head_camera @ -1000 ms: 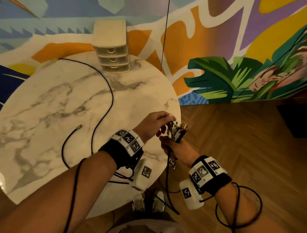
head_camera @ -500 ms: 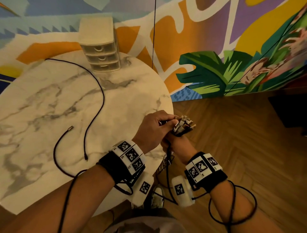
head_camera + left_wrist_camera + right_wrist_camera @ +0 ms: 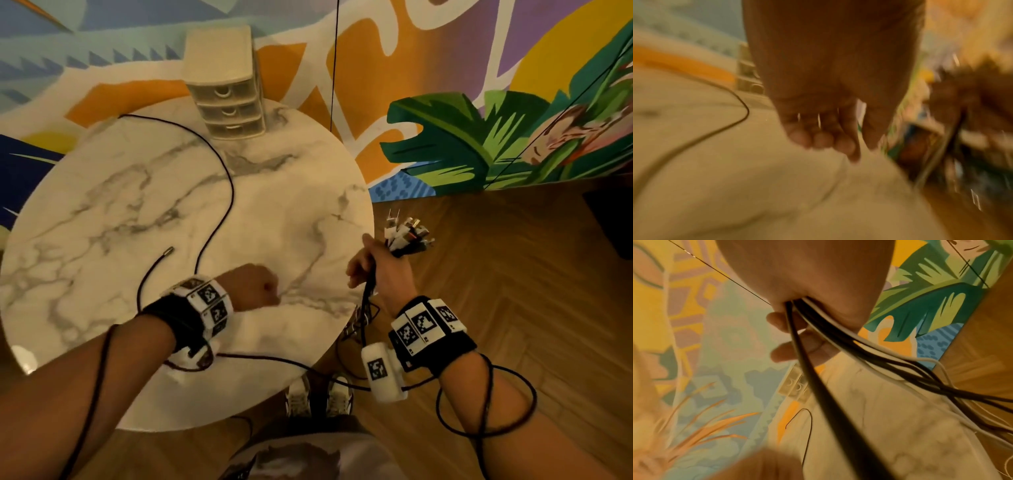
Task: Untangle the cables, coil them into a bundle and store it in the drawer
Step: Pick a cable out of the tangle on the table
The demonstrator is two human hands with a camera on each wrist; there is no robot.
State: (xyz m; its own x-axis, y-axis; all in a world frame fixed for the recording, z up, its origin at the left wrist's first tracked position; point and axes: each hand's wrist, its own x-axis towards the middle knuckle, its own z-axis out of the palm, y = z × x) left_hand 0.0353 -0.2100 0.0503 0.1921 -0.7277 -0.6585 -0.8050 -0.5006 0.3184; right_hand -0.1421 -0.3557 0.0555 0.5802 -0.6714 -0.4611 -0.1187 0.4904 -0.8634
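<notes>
Spanning most of the head view, the round marble worktop [image 3: 102, 205] carries the small drawer unit [image 3: 226, 85] at its far edge against the mural wall, all three drawers closed. One black cable [image 3: 219, 219] is laid loose across the worktop, its long axis running from the far edge near the drawer unit toward the person, with a metal-tipped end [image 3: 168, 251] lying left of the left hand. The remaining cables [image 3: 818, 394] are gathered in the right hand [image 3: 387, 274], which is held just past the worktop's right rim, over the wooden floor. That grip is curled tight round the strands; the plug ends [image 3: 407, 233] fan out above the fist, and the black and white strands trail down and back from it in the right wrist view, still crossing one another below the grip. The left hand [image 3: 255, 286] is held over the worktop, well apart from the bundle; its fingers [image 3: 822, 139] are curled under, and the blur leaves it uncertain whether a thin strand is pinched or nothing is held. Judged from this, the loose cable lies leftward and away from the right grip, and the left hand is much the nearer to it, so it would likely be fetched by that hand
</notes>
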